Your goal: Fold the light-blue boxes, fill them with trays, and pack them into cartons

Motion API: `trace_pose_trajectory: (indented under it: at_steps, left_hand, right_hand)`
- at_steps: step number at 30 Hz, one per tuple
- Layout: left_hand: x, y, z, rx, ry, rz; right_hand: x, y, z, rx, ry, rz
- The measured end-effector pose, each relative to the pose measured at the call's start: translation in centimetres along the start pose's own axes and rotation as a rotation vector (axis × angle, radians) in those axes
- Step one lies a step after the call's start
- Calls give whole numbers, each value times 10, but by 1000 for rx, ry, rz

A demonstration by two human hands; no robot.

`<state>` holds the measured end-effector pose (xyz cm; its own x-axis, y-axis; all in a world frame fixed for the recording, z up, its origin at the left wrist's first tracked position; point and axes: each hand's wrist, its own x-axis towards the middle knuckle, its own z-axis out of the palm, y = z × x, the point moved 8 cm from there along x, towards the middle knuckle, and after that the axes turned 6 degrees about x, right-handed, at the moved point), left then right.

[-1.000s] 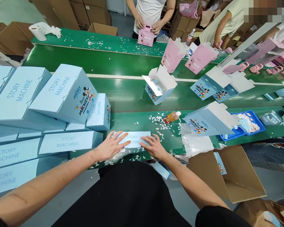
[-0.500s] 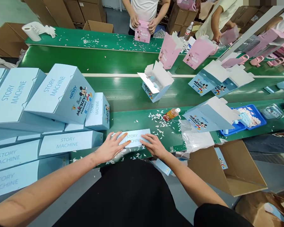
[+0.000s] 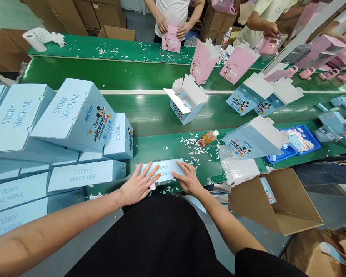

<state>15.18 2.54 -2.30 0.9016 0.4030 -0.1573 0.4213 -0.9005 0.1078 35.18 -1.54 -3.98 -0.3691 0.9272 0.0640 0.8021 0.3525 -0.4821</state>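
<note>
A light-blue carton with "STORY MACHINE" printed on its top face is at the near edge of the green bench, directly before me. Across its left end lies my left hand, fingers spread over the printed face. My right hand rests at the right end, its fingers apart and the tips on the top. A small white flap sticks out under my left fingers at the near side. The carton's lower sides are hidden from above.
Stacked closed blue cartons fill the left. An orange drink bottle lies among paper scraps. Open blue cartons stand on the conveyor, with blue trays at right. A brown box sits below. Co-workers handle pink cartons opposite.
My left hand has slid slightly right and flattened over the carton, and a white flap now shows at its near edge. Across the bench, a co-worker now holds a pink item.
</note>
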Motion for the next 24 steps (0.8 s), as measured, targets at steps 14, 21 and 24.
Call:
trace_pose_trajectory:
  at_steps: [14,21,24]
  left_hand:
    - [21,1,1,13,26,-483]
    - [28,-10,-4,24,62,-396]
    - [28,-10,-4,14,80,-392]
  right_hand:
    - [6,44,78,1161,146,1000]
    - [25,50,74,1233,121,937]
    - [25,50,73,1215,124,892]
